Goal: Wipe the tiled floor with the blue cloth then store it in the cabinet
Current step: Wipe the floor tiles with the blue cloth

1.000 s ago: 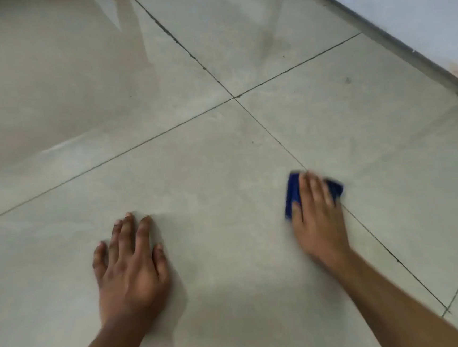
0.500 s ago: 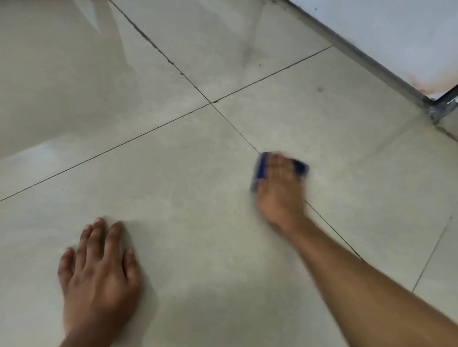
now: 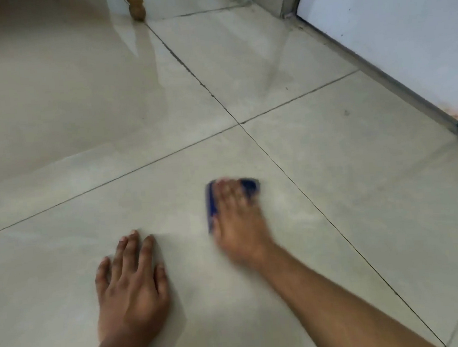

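The blue cloth [image 3: 247, 189] lies flat on the tiled floor [image 3: 348, 185], folded into a small pad under the right hand [image 3: 239, 222], which covers most of it, so only a strip along the hand's left side and a corner past the fingertips show. The right hand presses down on it with fingers laid forward and fairly straight; motion blur hides whether the thumb hooks an edge, so I cannot tell if anything is pinched. The left hand [image 3: 131, 285] is spread flat on the same tile, palm down, fingers fanned, apart from the cloth, holding nothing, and seems to serve as a prop for the body. What the next stroke turns on: the visible left strip suggests the cloth's long axis runs away from the person, roughly in line with the right forearm, and the pad sits just short of the grout line [image 3: 323, 215] that slants from upper left to lower right, with the crossing of the tile joints a little beyond the fingertips. The right hand is thus the one on the cloth, the left well to its near left. The wiping step looks to be under way and storing is not yet begun; no cabinet can be told for sure here, though a white panel [image 3: 393, 34] stands along the right edge and a wooden furniture leg [image 3: 136, 4] at the top
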